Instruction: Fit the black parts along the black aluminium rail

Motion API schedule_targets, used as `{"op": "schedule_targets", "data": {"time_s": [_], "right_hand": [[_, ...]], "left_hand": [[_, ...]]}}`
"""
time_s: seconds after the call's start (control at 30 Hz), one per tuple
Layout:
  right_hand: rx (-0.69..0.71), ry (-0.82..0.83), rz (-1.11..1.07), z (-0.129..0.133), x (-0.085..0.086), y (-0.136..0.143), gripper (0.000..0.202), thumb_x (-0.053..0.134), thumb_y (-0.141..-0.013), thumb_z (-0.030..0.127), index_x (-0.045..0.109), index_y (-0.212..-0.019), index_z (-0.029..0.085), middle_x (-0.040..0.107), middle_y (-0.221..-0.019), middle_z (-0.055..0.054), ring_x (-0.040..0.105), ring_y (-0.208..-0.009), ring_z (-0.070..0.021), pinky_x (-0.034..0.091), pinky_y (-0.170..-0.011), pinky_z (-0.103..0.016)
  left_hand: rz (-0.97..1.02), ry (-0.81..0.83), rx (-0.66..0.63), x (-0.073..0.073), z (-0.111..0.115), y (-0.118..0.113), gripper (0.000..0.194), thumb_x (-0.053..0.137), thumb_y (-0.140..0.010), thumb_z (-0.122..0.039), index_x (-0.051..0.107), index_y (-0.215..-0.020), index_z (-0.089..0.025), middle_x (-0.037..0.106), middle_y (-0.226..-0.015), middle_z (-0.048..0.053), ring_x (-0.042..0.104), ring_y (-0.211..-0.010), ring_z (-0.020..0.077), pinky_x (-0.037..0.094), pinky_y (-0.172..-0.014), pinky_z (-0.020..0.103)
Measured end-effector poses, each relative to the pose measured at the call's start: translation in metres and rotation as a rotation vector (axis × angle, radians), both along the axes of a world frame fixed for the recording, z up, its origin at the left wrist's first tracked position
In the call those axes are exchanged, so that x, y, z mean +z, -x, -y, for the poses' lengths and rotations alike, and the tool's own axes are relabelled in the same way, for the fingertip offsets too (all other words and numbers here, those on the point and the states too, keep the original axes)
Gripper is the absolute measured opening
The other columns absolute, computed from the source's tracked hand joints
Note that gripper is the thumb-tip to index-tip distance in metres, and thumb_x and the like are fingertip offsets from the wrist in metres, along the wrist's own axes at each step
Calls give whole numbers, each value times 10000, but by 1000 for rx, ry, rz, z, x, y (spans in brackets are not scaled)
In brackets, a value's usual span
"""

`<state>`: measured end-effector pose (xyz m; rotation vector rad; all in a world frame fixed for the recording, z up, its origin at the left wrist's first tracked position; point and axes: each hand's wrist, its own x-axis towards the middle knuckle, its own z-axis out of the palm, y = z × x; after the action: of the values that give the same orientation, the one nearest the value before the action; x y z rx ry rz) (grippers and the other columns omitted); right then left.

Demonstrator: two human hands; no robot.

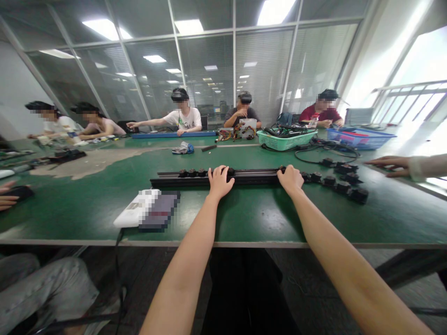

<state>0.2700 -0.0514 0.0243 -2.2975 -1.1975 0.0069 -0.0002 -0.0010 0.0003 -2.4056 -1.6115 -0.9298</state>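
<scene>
The long straight black rail [256, 180] shows a thin grey line; the small blocky black parts [358, 195] match its colour. The smooth deep-green tabletop [80, 204] bears a ragged grey-beige patch [87, 164]. The slotted plastic basket [289, 142] is mint green, the wide plastic basket [373, 141] blue, the long narrow bar [174, 135] solid blue.

A glass partition [206, 53] with slim pale frames [234, 70] spans the back of the room, horizontal blinds [263, 70] covering much of it. Bright rectangular lights [275, 11] show in its panes. A whitish wall [14, 74] stands at far left; at right, beside a pale pillar [386, 46], strong light floods a window [428, 63] behind a metal railing [412, 85]. A grey-backed chair [359, 116] stands near it. The broad green table [260, 218] has pale edging and a bare tan patch at left, above a dark floor [157, 270].
</scene>
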Motion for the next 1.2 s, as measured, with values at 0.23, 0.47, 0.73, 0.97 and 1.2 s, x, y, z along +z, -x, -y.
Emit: {"op": "schedule_targets", "data": {"time_s": [0.23,0.47,0.73,0.97,1.2], "right_hand": [[-3,11,-5,-1,-2,-1,396,466,-1001,376,596,-1235,84,671,-1175,-249,678,-1132,-349,521,-938,-441],[-11,13,-5,-3,-2,-2,386,466,-1001,368,595,-1232,87,671,-1181,-247,678,-1126,-353,524,-936,-455],[-15,0,-13,0,-1,-2,385,489,-998,361,597,-1243,85,672,-1182,-248,677,-1140,-340,524,-951,-439],[-45,-14,-22,-4,-4,-10,417,531,-969,413,645,-1212,94,680,-1178,-247,680,-1130,-356,534,-928,-454],[-50,-14,-38,-2,-2,-14,395,568,-959,421,691,-1200,133,691,-1192,-220,674,-1157,-346,536,-947,-451]], "left_hand": [[-3,3,7,-1,2,0,535,542,-915,-403,552,-1429,-258,527,-1519,78,423,-1455,274,73,-1308,549],[8,14,-7,1,2,-1,534,542,-912,-394,556,-1426,-250,525,-1521,82,424,-1450,277,59,-1308,554],[14,-4,-6,-1,0,-1,535,539,-911,-399,557,-1425,-251,534,-1508,83,427,-1448,275,51,-1310,544],[10,-4,-4,-1,-1,-1,531,547,-907,-401,557,-1418,-255,539,-1502,80,430,-1445,283,59,-1310,548],[19,-8,-9,-1,-1,-1,531,542,-908,-405,561,-1417,-254,541,-1500,84,430,-1445,277,59,-1310,543]]}}
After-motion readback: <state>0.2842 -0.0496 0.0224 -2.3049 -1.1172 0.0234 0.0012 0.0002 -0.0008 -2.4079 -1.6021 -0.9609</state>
